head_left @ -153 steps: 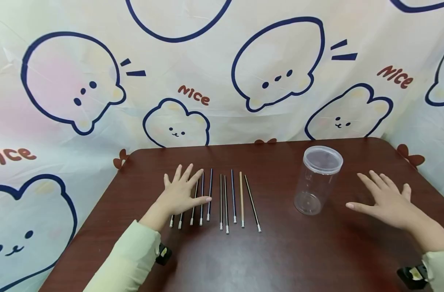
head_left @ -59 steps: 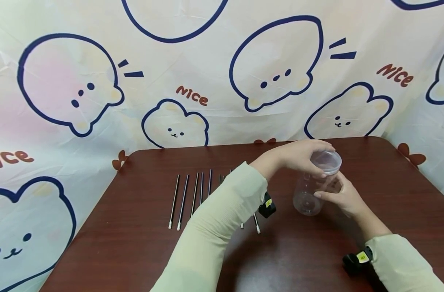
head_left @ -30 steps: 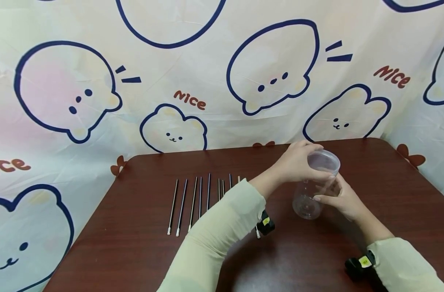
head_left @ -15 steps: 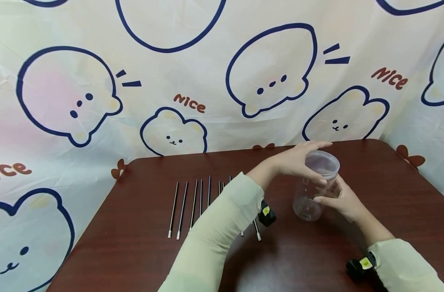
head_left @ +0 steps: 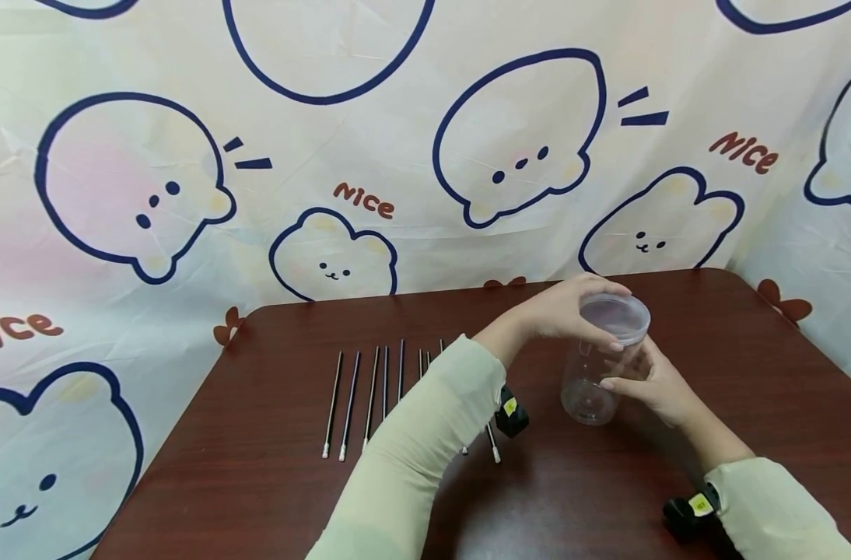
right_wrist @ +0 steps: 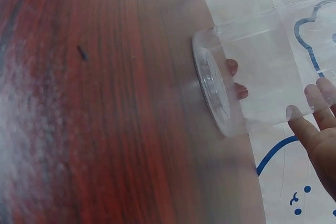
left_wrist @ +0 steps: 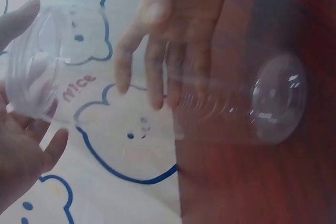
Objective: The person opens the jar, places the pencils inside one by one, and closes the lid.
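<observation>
A clear plastic jar [head_left: 588,400] stands upright on the table's right half with its translucent lid [head_left: 616,317] on top. My left hand [head_left: 558,313] grips the lid from the left, thumb at the near side and fingers over the far rim. Lower down, my right hand [head_left: 662,386] holds the jar's body from the right. In the left wrist view the right hand's fingers lie round the far side of the jar wall [left_wrist: 278,100]. The right wrist view shows the jar's base [right_wrist: 212,85] on the table, with fingertips seen through the plastic.
Several pencils [head_left: 350,404] with white-tipped ends lie side by side left of the jar, partly hidden by my left sleeve [head_left: 418,451]. The dark red-brown table [head_left: 208,467] ends at a cartoon-printed cloth [head_left: 425,257] behind it.
Both hands, spread apart over the table at first, have come to the jar. Over the last two seconds the left fingers shift about the lid, while the right hand stays on the body.
</observation>
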Available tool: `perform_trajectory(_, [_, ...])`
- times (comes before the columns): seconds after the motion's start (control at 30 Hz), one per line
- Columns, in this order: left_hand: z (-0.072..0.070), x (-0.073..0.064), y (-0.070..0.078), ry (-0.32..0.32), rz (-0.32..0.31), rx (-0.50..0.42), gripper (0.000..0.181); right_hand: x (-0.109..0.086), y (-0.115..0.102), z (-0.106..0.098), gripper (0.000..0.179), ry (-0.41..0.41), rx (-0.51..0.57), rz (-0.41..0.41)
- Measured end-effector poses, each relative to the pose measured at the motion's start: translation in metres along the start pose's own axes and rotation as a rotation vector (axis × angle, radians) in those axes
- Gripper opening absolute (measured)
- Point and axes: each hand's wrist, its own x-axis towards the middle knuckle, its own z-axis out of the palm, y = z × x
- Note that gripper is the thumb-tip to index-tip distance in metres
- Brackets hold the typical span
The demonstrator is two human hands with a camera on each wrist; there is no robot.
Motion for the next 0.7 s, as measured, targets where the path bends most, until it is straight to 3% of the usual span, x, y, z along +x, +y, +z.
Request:
perform_trajectory(0.1, [0.011,-0.004,0.000,0.128,-0.042,0.027,0.063,0.001,0.002,0.000,0.080,0.007,-0.001,0.014])
perform_trajectory(0.23, [0.026,-0.009,0.006,0.319,-0.117,0.177,0.063,0.001,0.002,0.000,0.080,-0.009,0.031,-0.007])
perform_trajectory(0.3, [0.032,-0.011,0.010,0.380,-0.162,0.253,0.064,0.000,0.002,0.001,0.080,-0.018,0.048,-0.017])
perform_trajectory(0.37, [0.033,-0.012,0.012,0.398,-0.179,0.281,0.066,0.000,0.001,0.002,0.077,-0.021,0.047,-0.020])
perform_trajectory(0.5, [0.025,-0.013,0.009,0.309,-0.159,0.233,0.075,0.000,0.000,0.002,0.076,-0.028,0.037,-0.024])
perform_trajectory(0.7, [0.001,-0.008,0.001,0.022,0.003,-0.033,0.085,0.000,0.000,0.001,0.078,-0.016,0.030,-0.010])
